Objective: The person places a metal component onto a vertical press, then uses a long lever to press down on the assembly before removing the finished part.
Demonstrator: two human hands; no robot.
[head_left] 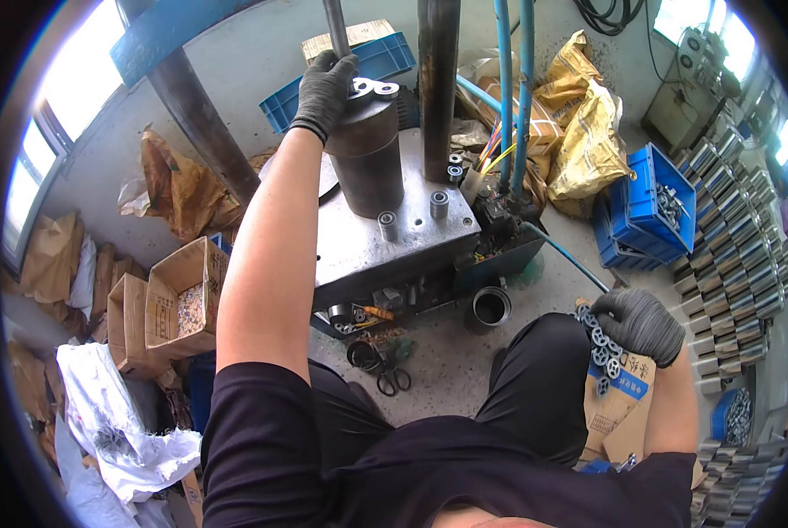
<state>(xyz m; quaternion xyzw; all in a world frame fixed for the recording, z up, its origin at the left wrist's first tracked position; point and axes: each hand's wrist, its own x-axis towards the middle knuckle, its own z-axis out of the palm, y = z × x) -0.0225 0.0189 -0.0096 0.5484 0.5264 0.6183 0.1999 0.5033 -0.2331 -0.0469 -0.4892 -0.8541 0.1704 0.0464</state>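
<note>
My left hand (325,91), in a dark grey knit glove, is closed around the lower end of an upright metal rod (336,26). It is just above a large dark steel cylinder (368,163). Beside its fingers, light metal fittings with round holes (385,90) lie on the cylinder's top. My right hand (640,324), gloved alike, is curled at the far end of a blue lever (568,255). Under and beside it, several small spoked metal parts (601,348) lie on cardboard (623,400). What its fingers hold is hidden.
The cylinder stands on a steel press table (425,238) with small bearing-like pieces (387,225). Dark columns (438,97) rise around it. On the floor are a metal pot (489,308) and scissors (393,380). Blue crates (649,198) and stacked metal tubes (733,264) stand right; cartons (178,304) left.
</note>
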